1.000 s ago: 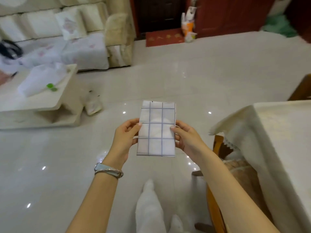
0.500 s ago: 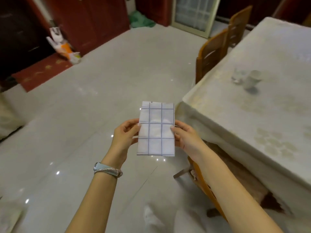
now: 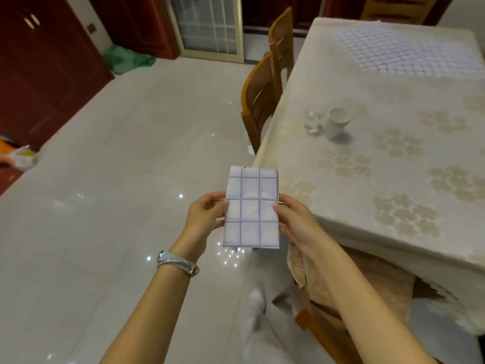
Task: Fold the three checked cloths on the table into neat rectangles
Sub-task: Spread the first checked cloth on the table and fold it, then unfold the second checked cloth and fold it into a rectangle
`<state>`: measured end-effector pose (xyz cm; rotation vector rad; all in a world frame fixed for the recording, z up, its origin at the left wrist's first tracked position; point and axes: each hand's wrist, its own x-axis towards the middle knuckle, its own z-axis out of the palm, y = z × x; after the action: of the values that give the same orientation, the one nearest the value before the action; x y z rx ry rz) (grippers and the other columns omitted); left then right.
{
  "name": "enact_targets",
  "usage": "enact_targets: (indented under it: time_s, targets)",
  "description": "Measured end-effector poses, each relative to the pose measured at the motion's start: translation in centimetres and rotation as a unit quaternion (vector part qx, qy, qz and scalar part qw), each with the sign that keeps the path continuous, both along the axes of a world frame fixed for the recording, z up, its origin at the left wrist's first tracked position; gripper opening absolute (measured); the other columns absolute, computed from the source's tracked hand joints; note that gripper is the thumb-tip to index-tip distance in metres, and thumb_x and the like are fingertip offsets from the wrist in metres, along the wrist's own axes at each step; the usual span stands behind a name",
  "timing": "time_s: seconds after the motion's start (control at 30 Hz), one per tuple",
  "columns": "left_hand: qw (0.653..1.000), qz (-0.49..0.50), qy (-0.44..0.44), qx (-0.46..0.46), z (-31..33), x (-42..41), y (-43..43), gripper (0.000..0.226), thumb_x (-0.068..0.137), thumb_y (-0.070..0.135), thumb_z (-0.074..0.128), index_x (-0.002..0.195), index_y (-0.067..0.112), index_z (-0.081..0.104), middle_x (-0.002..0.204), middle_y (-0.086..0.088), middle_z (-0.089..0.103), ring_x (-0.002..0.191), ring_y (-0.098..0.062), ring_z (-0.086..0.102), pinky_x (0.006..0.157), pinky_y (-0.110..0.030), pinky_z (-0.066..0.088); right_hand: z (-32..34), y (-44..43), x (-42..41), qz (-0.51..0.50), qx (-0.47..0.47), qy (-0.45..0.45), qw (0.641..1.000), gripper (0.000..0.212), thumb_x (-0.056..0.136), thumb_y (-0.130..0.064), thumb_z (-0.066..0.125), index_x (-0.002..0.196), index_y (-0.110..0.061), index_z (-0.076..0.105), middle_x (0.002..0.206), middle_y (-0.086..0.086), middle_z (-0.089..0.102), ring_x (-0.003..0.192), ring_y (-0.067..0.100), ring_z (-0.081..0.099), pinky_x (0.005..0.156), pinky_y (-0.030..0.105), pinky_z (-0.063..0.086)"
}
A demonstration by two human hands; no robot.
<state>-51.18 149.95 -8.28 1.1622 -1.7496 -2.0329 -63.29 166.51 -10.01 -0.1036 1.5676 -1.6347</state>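
Pale glossy floor tiles fill the left of my view, and the table (image 3: pixel 367 179) under its cream flowered cover runs along my right, with wooden chairs (image 3: pixel 262 95) pushed in at its near side. I hold a folded cloth (image 3: pixel 250 208) upright in the air in front of me, just off the table's near corner and touching nothing but my hands; it is already a narrow, tidy rectangle, its edges lined up. I keep it up and facing me, I think, so that I can check the edges are square before laying it down. My left hand (image 3: pixel 203 216) pinches its left edge about halfway up, thumb on the front and fingers hidden behind; my right hand (image 3: pixel 294 219) pinches the right edge at the same height, thumb tip on the front. Both grips are narrow, closed on the cloth itself, just firm enough to keep it flat. Far across the table a spread cloth (image 3: pixel 404 51) lies open and unfolded, so by my reckoning that one is yet to be done; I cannot see a third. A glass (image 3: pixel 313 119) and a cup (image 3: pixel 338 122) stand just beside each other mid-table, well apart from both cloths, so I have bare surface nearby for setting this one down.
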Motion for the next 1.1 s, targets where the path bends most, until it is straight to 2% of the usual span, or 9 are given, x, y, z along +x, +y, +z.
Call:
enact_targets:
  time_s: [0.1,0.27,0.4,0.53,0.63,0.73,0.83,0.97,1.1]
  targets:
    - [0.999,-0.019,-0.024,-0.010,-0.9,-4.4,-2.6,0.020,0.096,0.013,0.058,0.115,0.012,0.066,0.105,-0.007,0.073,0.094,-0.022,0.071,0.068,-0.025,0.058,-1.0,-2.3,-3.5,-0.031,0.014,0.001,0.999,0.025,0.098,-0.010,0.051,0.116,-0.020,0.066,0.113,0.004,0.071,0.103,0.020,0.068,0.083,0.034,0.059]
    - [0.997,-0.057,-0.051,-0.028,-2.8,-10.6,-6.1,0.020,0.096,0.015,0.058,0.115,0.014,0.065,0.109,-0.004,0.070,0.100,-0.020,0.068,0.071,-0.027,0.056,-2.8,-5.3,-7.4,-0.085,0.055,-0.017,0.995,0.020,0.098,-0.013,0.053,0.112,-0.023,0.064,0.111,0.003,0.069,0.101,0.019,0.068,0.075,0.030,0.059]
    - [0.994,-0.086,-0.065,-0.017,-4.6,-15.2,-7.3,0.015,0.096,0.014,0.058,0.109,0.016,0.067,0.109,-0.005,0.070,0.101,-0.020,0.066,0.072,-0.027,0.055,-4.5,-6.0,-10.6,-0.122,0.078,-0.032,0.989,0.021,0.097,-0.011,0.054,0.113,-0.020,0.064,0.116,0.007,0.068,0.108,0.024,0.065,0.088,0.038,0.058]
    - [0.989,-0.117,-0.087,-0.007,-7.2,-19.7,-8.4,0.020,0.097,0.013,0.057,0.114,0.011,0.067,0.111,-0.007,0.069,0.103,-0.023,0.065,0.078,-0.031,0.057,-6.2,-6.5,-13.5,-0.174,0.083,-0.056,0.980,0.021,0.096,-0.004,0.053,0.104,-0.020,0.065,0.113,0.009,0.068,0.105,0.024,0.066,0.085,0.036,0.058]
    - [0.983,-0.154,-0.101,-0.011,-8.9,-22.8,-9.2,0.022,0.096,0.011,0.058,0.116,0.011,0.067,0.112,-0.007,0.069,0.104,-0.023,0.065,0.089,-0.038,0.057,-7.2,-6.9,-15.5,-0.217,0.095,-0.068,0.969,0.025,0.096,0.000,0.051,0.115,-0.013,0.061,0.106,0.006,0.067,0.103,0.027,0.066,0.077,0.031,0.060]
    - [0.978,-0.179,-0.107,-0.010,-10.5,-25.1,-9.5,0.022,0.094,0.005,0.057,0.111,0.012,0.068,0.105,-0.006,0.070,0.098,-0.023,0.065,0.091,-0.039,0.056,-8.1,-7.2,-16.5,-0.239,0.113,-0.087,0.961,0.029,0.097,0.000,0.049,0.123,-0.010,0.057,0.107,0.007,0.068,0.101,0.026,0.067,0.071,0.027,0.060]
    - [0.971,-0.209,-0.113,-0.008,-11.7,-27.5,-9.9,0.022,0.094,0.002,0.057,0.109,0.012,0.068,0.099,-0.004,0.069,0.094,-0.020,0.064,0.090,-0.034,0.056,-9.0,-7.8,-17.6,-0.264,0.137,-0.116,0.948,0.031,0.098,-0.005,0.048,0.128,-0.008,0.056,0.118,0.014,0.067,0.102,0.027,0.068,0.071,0.028,0.058]
    - [0.964,-0.241,-0.116,-0.002,-12.7,-29.8,-10.7,0.025,0.093,-0.003,0.055,0.112,0.008,0.067,0.095,-0.001,0.069,0.088,-0.015,0.065,0.084,-0.027,0.056,-9.7,-8.6,-18.6,-0.304,0.138,-0.144,0.932,0.034,0.098,-0.010,0.052,0.132,-0.011,0.052,0.118,0.012,0.067,0.102,0.024,0.068,0.071,0.026,0.058]
    - [0.959,-0.256,-0.123,0.004,-13.3,-30.9,-11.4,0.025,0.092,-0.003,0.057,0.112,0.008,0.066,0.101,-0.005,0.070,0.091,-0.018,0.065,0.085,-0.028,0.055,-9.9,-8.6,-18.8,-0.324,0.134,-0.148,0.925,0.035,0.099,-0.012,0.051,0.134,-0.010,0.052,0.118,0.013,0.067,0.106,0.025,0.067,0.081,0.027,0.057]
